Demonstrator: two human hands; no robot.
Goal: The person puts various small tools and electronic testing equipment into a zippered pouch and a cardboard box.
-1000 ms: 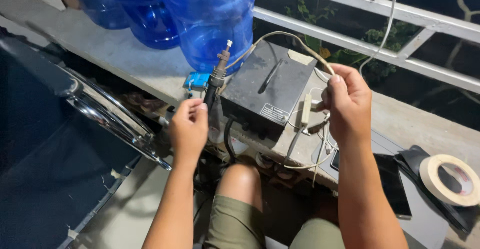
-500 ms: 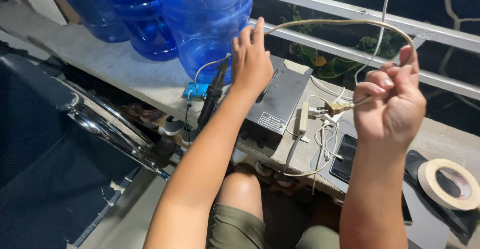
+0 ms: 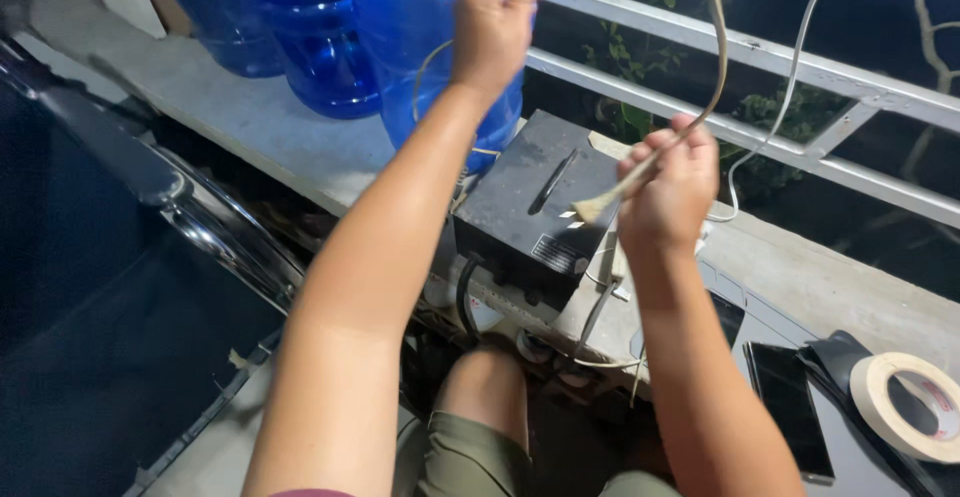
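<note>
the right hand is closing in a fist around a tan cord, just above the right edge of the black box. the cord's frayed, flattened end is sticking out of the fist toward the box top, and the rest is arcing up past the box and running out of the top of the view. the left hand is lifted well above the box, up and to its left, in front of the blue water jugs. its fingers are curling, with thumb and fingertips pinching together at the top edge of the view; whether they are gripping anything there, i cannot tell. a thin loop of wire is hanging beneath that wrist, against the jug.

the black box is sitting on the concrete ledge, with a slanted handle on its lid and dark cables dropping from its front face toward the person's knee. behind the box, a white metal railing is running across, and a white cable is trailing over it to the right of the box. further right of the box, a dark phone is lying flat, and beyond that a roll of beige tape is resting on the ledge. to the left of the box, a curved chrome bar is slanting below the ledge.
</note>
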